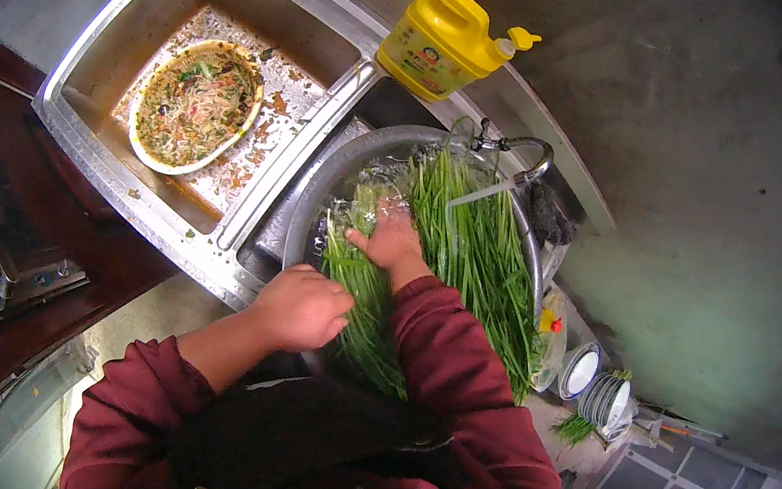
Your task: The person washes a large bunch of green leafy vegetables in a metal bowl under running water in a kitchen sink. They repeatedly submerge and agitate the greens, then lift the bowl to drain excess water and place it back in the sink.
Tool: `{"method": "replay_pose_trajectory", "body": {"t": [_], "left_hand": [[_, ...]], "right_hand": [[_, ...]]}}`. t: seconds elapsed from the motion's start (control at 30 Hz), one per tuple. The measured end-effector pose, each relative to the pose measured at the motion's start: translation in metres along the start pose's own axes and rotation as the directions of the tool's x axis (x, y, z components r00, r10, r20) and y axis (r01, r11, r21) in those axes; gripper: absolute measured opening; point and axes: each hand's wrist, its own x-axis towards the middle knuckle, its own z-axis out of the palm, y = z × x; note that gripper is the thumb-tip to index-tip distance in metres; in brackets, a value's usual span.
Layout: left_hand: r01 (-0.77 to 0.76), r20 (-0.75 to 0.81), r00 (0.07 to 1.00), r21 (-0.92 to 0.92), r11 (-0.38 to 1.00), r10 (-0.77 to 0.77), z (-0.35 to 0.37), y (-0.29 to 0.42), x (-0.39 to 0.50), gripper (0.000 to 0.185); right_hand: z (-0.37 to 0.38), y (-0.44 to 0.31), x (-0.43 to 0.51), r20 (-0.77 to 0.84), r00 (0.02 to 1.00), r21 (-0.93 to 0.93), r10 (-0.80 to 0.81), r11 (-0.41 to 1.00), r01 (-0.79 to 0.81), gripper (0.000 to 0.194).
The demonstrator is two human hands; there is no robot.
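A large round metal basin (309, 194) sits in the right-hand sink bowl, holding water and long green leafy stalks, perhaps garlic chives (482, 243). My right hand (394, 236) presses into a paler bunch at the basin's left half, its fingertips in the water and its thumb apart. My left hand (304, 309) is curled at the basin's near left rim, beside the green leaves; whether it grips the rim or leaves cannot be told. Water comes from a curved metal faucet (537, 156) over the basin's far right side.
Food-soiled, the left sink bowl (198, 216) holds an oval strainer (146, 158) of food scraps. A yellow plastic jug (437, 39) stands on the sink's back ledge. Stacked plates (602, 401) lie at the right. A dark red door with a metal handle (6, 285) is at the left.
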Motion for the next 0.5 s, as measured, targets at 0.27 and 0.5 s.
{"method": "replay_pose_trajectory", "body": {"t": [0.27, 0.5], "left_hand": [[-0.026, -0.019, 1.000, -0.030, 0.999, 0.025, -0.002, 0.000, 0.000, 0.016], [-0.020, 0.009, 1.000, -0.034, 0.999, 0.021, -0.004, 0.000, 0.000, 0.016]], "right_hand": [[-0.013, -0.023, -0.005, 0.001, 0.998, 0.433, 0.066, 0.899, -0.060, 0.086], [-0.032, 0.021, -0.022, 0.193, 0.981, 0.973, 0.009, 0.130, -0.192, 0.036]]}}
